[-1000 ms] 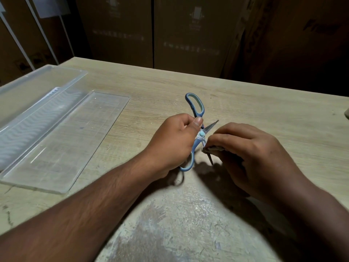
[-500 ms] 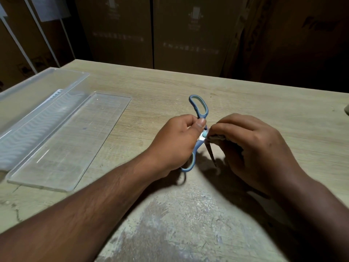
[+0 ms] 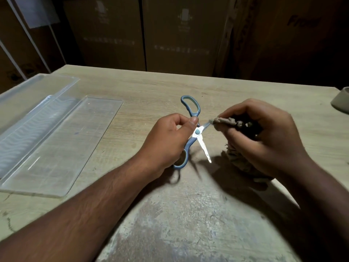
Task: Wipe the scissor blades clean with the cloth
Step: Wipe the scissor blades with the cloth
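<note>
Scissors (image 3: 196, 131): blue-handled, blades spread wide, held just above the table's middle.
Lower blade (image 3: 204, 147): bare, tip pointing down toward the near edge.
Upper blade (image 3: 206, 126): far end buried in the cloth.
Cloth (image 3: 226, 121): bunched, brownish, clamped around that blade.
Right hand (image 3: 264, 137): fingers pinched together on the cloth.
Left hand (image 3: 168, 140): fingers curled around the handles, thumb pressed near the pivot.
Table (image 3: 151, 87): pale wood, worn patch near the front.
Clear plastic tray (image 3: 49, 140): far left, well apart.

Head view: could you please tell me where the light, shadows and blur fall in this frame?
Head view: light brightens the table centre and glints off the free blade; hard shadows fall toward the viewer from both hands; the right hand and cloth look slightly motion-blurred; the background boxes stay dim.
</note>
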The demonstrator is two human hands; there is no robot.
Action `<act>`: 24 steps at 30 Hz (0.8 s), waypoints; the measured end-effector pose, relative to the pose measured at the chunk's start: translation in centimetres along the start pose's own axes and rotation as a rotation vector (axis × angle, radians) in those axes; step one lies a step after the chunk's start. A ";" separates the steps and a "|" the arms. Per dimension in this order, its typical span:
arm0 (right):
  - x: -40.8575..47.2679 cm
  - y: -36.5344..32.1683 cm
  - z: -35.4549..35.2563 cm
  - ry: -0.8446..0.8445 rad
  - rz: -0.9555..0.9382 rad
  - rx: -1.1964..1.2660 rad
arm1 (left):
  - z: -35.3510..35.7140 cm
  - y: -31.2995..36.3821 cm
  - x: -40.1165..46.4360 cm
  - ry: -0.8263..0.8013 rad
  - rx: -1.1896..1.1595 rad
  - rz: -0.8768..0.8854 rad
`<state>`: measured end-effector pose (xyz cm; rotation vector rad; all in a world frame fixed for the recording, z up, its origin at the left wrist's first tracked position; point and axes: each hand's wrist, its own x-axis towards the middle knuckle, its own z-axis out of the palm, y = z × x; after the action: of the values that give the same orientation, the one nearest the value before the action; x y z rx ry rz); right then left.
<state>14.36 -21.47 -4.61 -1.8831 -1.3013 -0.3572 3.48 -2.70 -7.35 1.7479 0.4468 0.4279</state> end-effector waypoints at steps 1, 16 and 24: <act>-0.1 0.0 0.3 -0.036 -0.006 -0.002 | 0.1 0.0 0.0 0.004 -0.012 0.003; -1.0 -0.4 2.1 -0.110 -0.211 -0.223 | 0.1 -0.1 -0.2 0.004 0.046 0.031; -0.8 -0.4 2.0 -0.188 -0.189 -0.165 | 0.1 0.2 -0.5 0.017 0.067 0.056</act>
<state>13.30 -20.45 -6.17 -1.9726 -1.6263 -0.4027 3.08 -3.05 -7.19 1.8259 0.4294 0.4727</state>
